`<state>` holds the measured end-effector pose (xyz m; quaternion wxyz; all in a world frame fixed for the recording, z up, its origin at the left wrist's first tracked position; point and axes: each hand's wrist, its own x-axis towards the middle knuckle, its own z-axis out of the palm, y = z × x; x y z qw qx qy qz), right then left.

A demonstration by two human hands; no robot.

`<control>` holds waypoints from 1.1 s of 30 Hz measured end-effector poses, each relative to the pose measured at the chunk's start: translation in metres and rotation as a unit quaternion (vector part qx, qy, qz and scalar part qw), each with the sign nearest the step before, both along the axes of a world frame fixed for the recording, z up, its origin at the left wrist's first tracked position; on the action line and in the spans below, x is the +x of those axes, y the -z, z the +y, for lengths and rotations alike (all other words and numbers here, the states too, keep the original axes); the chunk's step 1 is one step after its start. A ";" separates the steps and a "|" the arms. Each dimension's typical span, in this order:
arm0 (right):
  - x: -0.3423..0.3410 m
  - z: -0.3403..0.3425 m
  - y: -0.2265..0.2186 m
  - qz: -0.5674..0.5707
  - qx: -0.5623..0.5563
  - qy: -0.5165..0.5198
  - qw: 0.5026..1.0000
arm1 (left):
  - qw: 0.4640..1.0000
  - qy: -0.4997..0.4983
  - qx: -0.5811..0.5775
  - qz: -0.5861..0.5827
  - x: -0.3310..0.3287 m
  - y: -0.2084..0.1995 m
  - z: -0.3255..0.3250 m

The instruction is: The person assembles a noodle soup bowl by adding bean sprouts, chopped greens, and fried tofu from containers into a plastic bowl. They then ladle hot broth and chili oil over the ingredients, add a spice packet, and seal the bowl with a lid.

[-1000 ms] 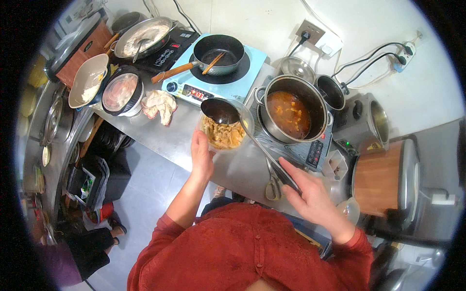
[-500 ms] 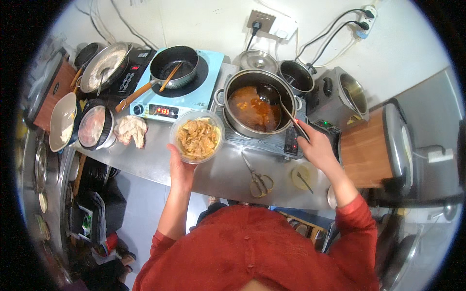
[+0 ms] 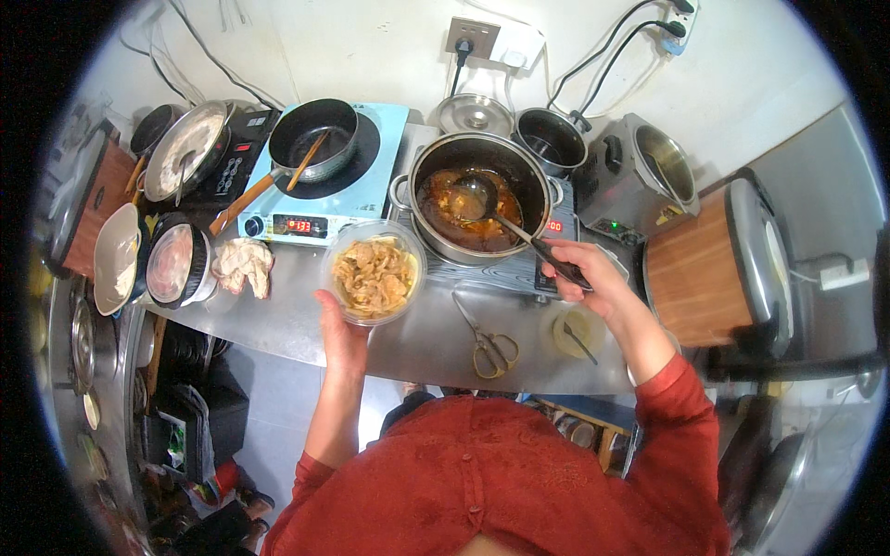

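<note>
My left hand (image 3: 343, 335) is closed round the near side of a clear plastic bowl (image 3: 419, 271) full of cooked sliced meat (image 3: 373, 276). The bowl is held just left of a big steel pot (image 3: 397, 191) of reddish-brown broth (image 3: 443, 222). In my right hand (image 3: 593, 278) is the dark handle of a ladle (image 3: 512, 226). Its round scoop dips into the broth near the middle of the pot, with orange bits floating around it. My fingers are wrapped round the handle, to the right of the pot. What supports the bowl underneath is hidden.
Scissors (image 3: 488, 347) and a small dish with a spoon (image 3: 573, 334) lie on the steel counter (image 3: 422, 357). A wooden-handled pan with chopsticks (image 3: 315, 139) sits on a light-blue cooker (image 3: 380, 139). A cloth (image 3: 244, 265), lidded bowl (image 3: 173, 262) and wood-sided container (image 3: 695, 269) stand nearby.
The ladle's scoop has shifted left and nearer in the pot, and its handle has swung lower. My right hand has moved slightly down. My left hand still holds the bowl; the whole view has shifted a little.
</note>
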<state>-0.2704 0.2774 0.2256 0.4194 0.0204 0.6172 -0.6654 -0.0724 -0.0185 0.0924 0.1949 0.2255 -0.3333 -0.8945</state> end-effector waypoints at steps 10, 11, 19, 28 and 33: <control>0.036 0.014 -0.059 -0.009 -0.030 -0.007 0.999 | 1.000 0.018 -0.016 -0.007 -0.008 0.011 0.006; 0.039 0.015 -0.067 -0.012 -0.030 -0.018 0.999 | 0.999 0.023 -0.019 -0.022 -0.009 0.012 0.007; 0.073 -0.002 -0.092 -0.029 -0.020 -0.095 0.995 | 1.000 0.005 -0.006 -0.001 -0.008 0.002 0.011; 0.102 -0.026 -0.082 0.024 0.044 -0.171 0.984 | 0.999 -0.024 -0.038 -0.028 -0.006 -0.002 0.004; 0.121 -0.037 -0.079 0.143 0.136 -0.229 0.953 | 0.997 -0.037 -0.048 -0.051 -0.005 -0.005 0.000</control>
